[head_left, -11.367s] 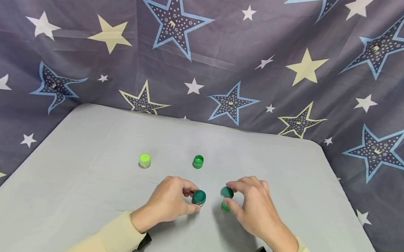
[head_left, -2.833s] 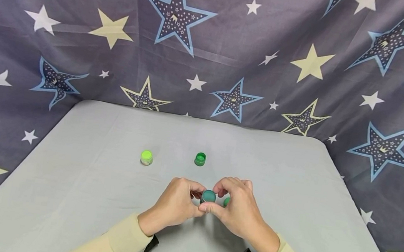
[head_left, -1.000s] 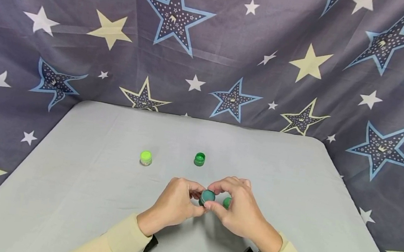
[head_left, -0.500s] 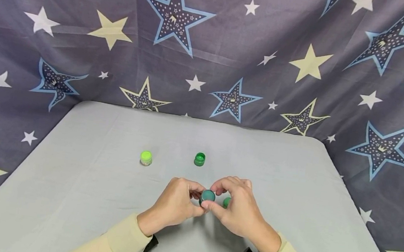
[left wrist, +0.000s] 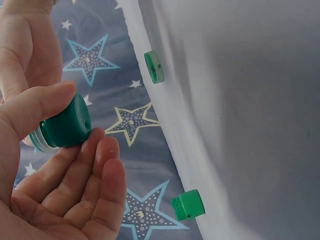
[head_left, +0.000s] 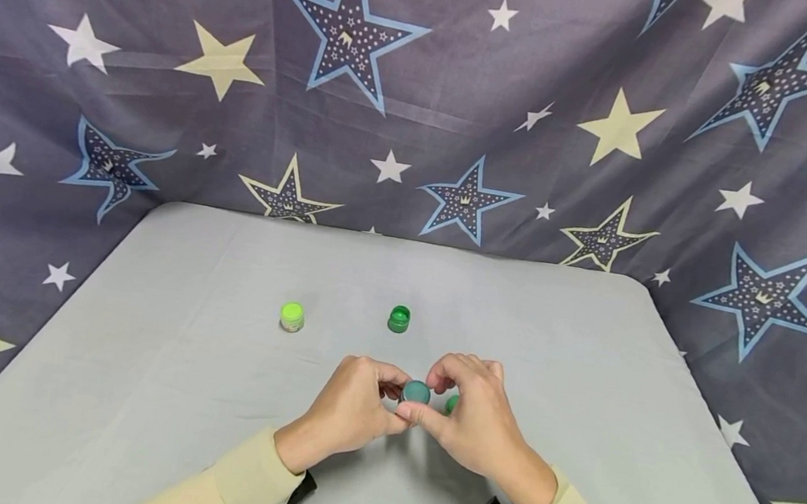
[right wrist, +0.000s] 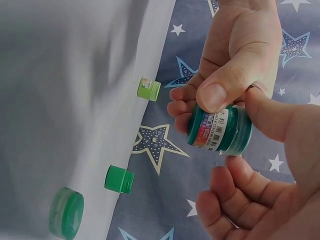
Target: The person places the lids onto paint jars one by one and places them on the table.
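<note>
Broadly, I'm working over a pale tabletop (head_left: 203,404), both hands together near its middle. My left hand (head_left: 347,405) is clamped on the dark green jar (left wrist: 65,126), its thumb and fingers on opposite sides, while my right hand (head_left: 473,420) pinches the jar's clear-walled lid (head_left: 416,392). To do this well, I judge, I should hold the body firm with my left, keep the lid level and turn it evenly, without squeezing it askew. How far the threads have caught, I cannot tell.

Of what's lost to me, my sleeves (head_left: 224,482) run off the bottom of the head view, where lid and fingers also cover most of the jar's body. Beyond, a lime jar (head_left: 292,318) and an open green jar (head_left: 398,320) stand apart; the latter's fill is unclear. My right hand partly hides a loose lid (right wrist: 66,213). The label's (right wrist: 212,130) smallest print is blurred.
</note>
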